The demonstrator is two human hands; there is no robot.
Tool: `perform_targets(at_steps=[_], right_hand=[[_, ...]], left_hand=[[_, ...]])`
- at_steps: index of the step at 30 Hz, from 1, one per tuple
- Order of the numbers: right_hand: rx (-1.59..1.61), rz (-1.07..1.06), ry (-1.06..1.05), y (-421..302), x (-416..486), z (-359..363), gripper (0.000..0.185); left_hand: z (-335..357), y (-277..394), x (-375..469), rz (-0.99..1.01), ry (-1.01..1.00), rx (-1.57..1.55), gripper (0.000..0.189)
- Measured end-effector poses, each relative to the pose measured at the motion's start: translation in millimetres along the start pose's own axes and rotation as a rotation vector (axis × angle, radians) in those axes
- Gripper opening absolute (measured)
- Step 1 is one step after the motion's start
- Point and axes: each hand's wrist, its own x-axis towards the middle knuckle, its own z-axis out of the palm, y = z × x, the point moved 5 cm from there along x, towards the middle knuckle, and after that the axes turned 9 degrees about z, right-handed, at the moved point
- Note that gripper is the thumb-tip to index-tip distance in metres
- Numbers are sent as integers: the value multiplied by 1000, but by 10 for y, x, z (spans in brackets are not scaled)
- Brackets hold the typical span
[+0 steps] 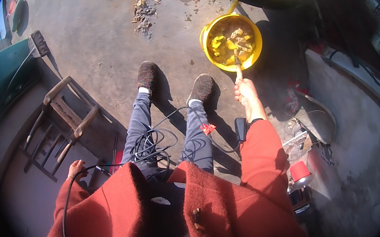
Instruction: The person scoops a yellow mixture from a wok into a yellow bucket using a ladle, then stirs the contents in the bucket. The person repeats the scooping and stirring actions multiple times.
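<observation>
My right hand (245, 91) grips the handle of a wooden-handled tool (239, 73), whose far end dips into a yellow plastic bucket (257, 52) on the concrete floor. The bucket holds murky liquid with yellow and pale brown chunks (231, 45); the tool's tip is hidden among them. At my left side, my left hand (77, 169) hangs with bent fingers beside a black cable (88, 169). Whether it holds anything is not clear. Loops of the cable hang before my legs, and a red strip (207, 129) is tied on it.
A wooden chair (68, 113) and a brush (39, 44) are on the left. Debris (143, 15) lies on the floor ahead. Beyond the bucket is the dark rim of a large vessel (263, 2). On the right are a metal shovel-like blade (313, 125) and a red container (300, 172) by a low wall.
</observation>
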Motion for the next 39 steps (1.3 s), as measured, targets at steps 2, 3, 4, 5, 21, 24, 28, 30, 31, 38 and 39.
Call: perform_targets(at_steps=[2,3,4,5,21,24,28,30,31,38,39], right_hand=[[69,6,-21,13,-75,0,16],[75,-16,-45,14,-115,16,16],[80,-20,-46,31,-160,25,16],[85,-31,-54,31,-208,32,16],[-38,-67,156,27,-117,266,23],[-298,-26,246,-216,382,432,31],[-486,-33,390,-285,817,340,35],[-525,-59,473,-219,871,252,35],[-528,-81,513,-187,849,198,35],[-929,-169,525,-9,248,-294,36],[-932,-165,529,45,168,-325,36]], left_hand=[[12,44,16,19,-2,10,28],[17,51,23,13,-2,5,28],[14,57,28,15,-2,3,28],[15,67,42,18,-1,-2,29],[78,74,183,35,-33,44,30],[-20,42,168,30,0,40,30],[-96,-8,145,5,27,49,29],[-65,-16,137,11,12,42,29],[-54,-7,129,18,9,40,29],[-39,33,63,28,21,52,29],[-25,33,78,29,9,59,30]])
